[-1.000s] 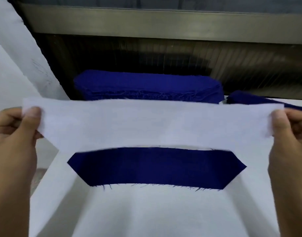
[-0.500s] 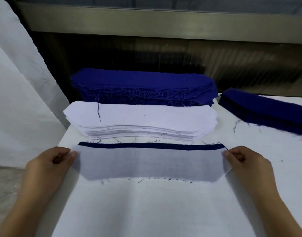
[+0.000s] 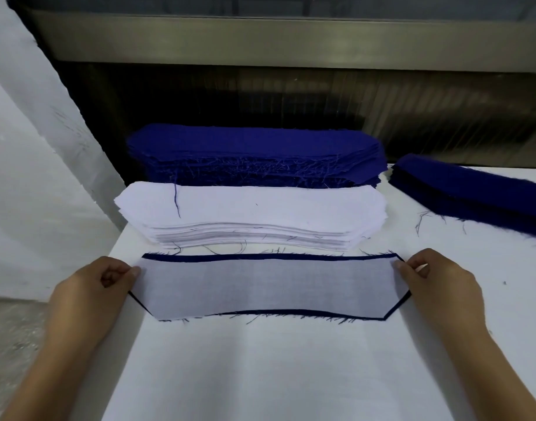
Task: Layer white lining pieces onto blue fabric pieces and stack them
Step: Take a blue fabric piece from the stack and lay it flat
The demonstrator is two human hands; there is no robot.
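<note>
The thin, half-transparent white lining piece lies flat on the dark blue fabric piece at the near middle of the white-covered table; the blue shows only as a narrow border along the far edge, the near edge and the angled right corner, so the two shapes sit almost matched; the lining looks very light and limp, sheer enough for the blue to tint it grey, and it would likely drift or wrinkle at a careless touch; the blue cloth seems soft too, with frayed threads along its cut edges; the short ends look like the sensible places to hold, since tension between them keeps the strip smooth.

The left hand pinches the left end of the lining between thumb and curled fingers; the right hand pinches the right end the same way; both wrists are low over the table, forearms reaching in from the near corners, knuckles up.

Just beyond lies a tall stack of white lining cuts; behind it a stack of blue cuts; a further blue pile lies to the right.
</note>
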